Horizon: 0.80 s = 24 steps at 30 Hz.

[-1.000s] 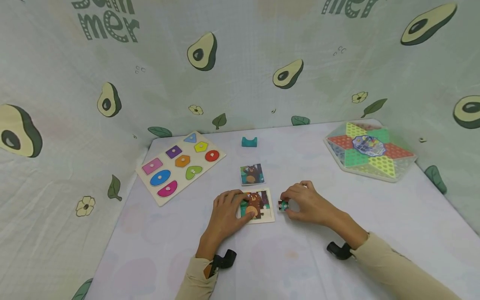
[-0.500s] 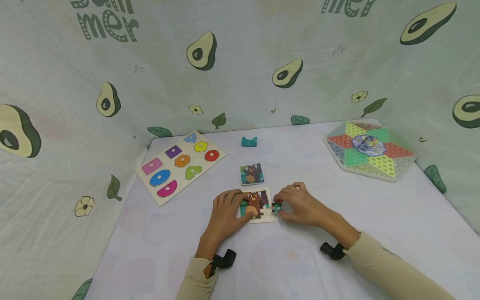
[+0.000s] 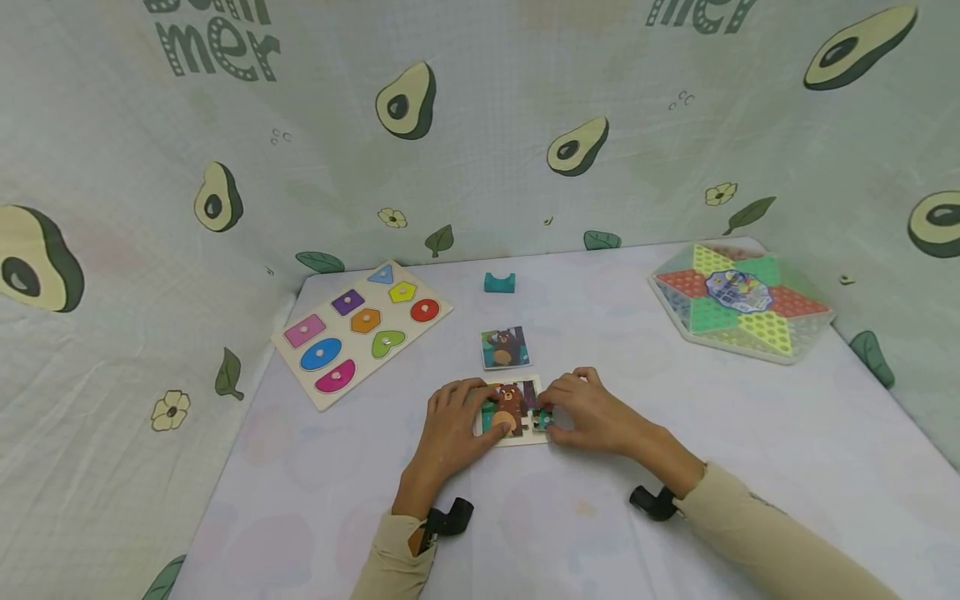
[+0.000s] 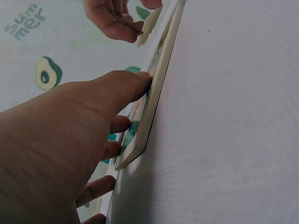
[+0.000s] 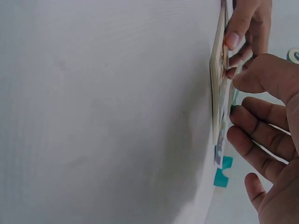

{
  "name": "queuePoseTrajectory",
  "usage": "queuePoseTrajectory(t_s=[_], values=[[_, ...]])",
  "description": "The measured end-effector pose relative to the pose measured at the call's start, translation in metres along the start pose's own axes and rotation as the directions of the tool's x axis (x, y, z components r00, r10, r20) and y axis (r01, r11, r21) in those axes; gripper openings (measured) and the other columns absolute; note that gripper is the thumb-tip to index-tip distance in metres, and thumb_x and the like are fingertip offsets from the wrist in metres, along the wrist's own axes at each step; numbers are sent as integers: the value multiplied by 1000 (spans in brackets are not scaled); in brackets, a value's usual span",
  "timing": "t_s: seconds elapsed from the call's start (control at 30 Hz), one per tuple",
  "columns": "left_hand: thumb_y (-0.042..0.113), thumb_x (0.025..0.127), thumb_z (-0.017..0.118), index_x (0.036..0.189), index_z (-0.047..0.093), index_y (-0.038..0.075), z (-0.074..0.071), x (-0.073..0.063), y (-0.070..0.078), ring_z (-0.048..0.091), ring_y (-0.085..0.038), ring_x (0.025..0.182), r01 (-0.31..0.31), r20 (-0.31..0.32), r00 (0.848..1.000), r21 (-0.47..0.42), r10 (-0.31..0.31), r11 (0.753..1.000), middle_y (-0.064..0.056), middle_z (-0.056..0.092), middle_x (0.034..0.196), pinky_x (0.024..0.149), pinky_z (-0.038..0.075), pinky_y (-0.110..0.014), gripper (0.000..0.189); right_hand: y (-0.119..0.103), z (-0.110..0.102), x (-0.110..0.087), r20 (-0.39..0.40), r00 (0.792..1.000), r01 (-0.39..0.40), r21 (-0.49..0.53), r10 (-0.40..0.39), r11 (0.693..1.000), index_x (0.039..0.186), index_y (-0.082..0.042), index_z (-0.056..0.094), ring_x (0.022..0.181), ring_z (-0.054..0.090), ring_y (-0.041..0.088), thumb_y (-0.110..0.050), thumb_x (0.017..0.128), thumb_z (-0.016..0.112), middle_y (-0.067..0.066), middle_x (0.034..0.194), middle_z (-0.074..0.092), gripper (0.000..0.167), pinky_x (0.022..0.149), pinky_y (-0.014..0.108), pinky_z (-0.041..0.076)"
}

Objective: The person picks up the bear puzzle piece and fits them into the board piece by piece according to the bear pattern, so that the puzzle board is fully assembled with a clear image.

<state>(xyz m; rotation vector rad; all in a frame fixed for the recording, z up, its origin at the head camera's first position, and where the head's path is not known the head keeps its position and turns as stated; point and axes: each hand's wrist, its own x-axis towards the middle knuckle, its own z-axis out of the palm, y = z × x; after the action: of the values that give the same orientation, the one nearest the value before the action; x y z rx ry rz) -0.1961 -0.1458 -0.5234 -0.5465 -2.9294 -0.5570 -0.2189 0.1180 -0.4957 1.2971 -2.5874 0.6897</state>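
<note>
A small wooden tray puzzle (image 3: 528, 439) with a brown bear picture lies on the table. My left hand (image 3: 453, 421) rests on its left side, the thumb and fingertips touching its top face. Between thumb and fingers, my right hand (image 3: 592, 417) pinches a teal jigsaw piece (image 3: 542, 419) over the right part of the tray. The left wrist view shows that piece (image 4: 150, 25) tilted and raised above the board. In the right wrist view the thumb and fingers hold it (image 5: 237, 77) by its edges. The left hand's fingers partly cover the picture.
Just behind the tray lies a square bear picture card (image 3: 505, 348). Further back sits a teal curved block (image 3: 499, 283). A shape board (image 3: 360, 379) with coloured pieces lies at the left, and a star-patterned hexagonal game board (image 3: 742, 300) at the back right.
My right hand has moved left, carrying the jigsaw piece from beside the tray to above its right part. The left hand has stayed in place.
</note>
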Motion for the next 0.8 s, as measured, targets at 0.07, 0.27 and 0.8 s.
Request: queuePoseTrajectory(t_s=[0.07, 0.27, 0.8], values=[[60, 91, 62, 132, 61, 25, 0, 0, 0, 39, -28, 131, 1, 4, 1000, -3, -1, 1000, -3, 51, 140, 109, 28, -55, 54, -1, 2, 1, -3, 1000, 9, -9, -9, 1000, 110, -10, 71, 94, 60, 11, -19, 78, 79, -5, 97, 66, 33, 95, 52, 36], [59, 91, 63, 133, 60, 25, 0, 0, 0, 38, -28, 132, 3, 14, 1000, -12, -3, 1000, -3, 50, 141, 110, 27, -54, 55, -4, 5, 3, 30, 1000, -9, -15, 9, 1000, 110, -10, 71, 95, 60, 13, -21, 80, 79, -5, 97, 66, 33, 97, 54, 35], [63, 91, 61, 136, 58, 26, -1, 1, -4, 37, -28, 133, 8, 36, 999, -6, -8, 1000, -2, 49, 142, 110, 27, -54, 58, -4, 12, 10, 49, 999, 16, -31, -15, 999, 106, -13, 72, 99, 61, 14, -20, 81, 79, -4, 102, 67, 27, 94, 52, 37]])
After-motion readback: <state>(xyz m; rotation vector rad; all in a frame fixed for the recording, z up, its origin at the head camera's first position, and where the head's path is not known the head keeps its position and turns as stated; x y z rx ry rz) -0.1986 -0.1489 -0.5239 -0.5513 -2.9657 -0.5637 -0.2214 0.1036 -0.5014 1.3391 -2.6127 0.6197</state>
